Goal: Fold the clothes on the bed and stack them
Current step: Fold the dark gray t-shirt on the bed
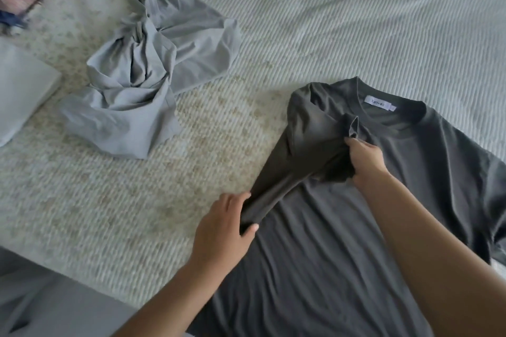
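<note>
hands: left (227,227) and right (364,159) clamped on the tee (342,241) side fold
risk: sleeve bunched under right hand, crooked fold if released unevenly

A dark grey T-shirt (342,227) lies flat on the bed (328,22), collar away, its left side lifted inward. Beyond its left shoulder lies a crumpled light grey garment (153,68).
</note>
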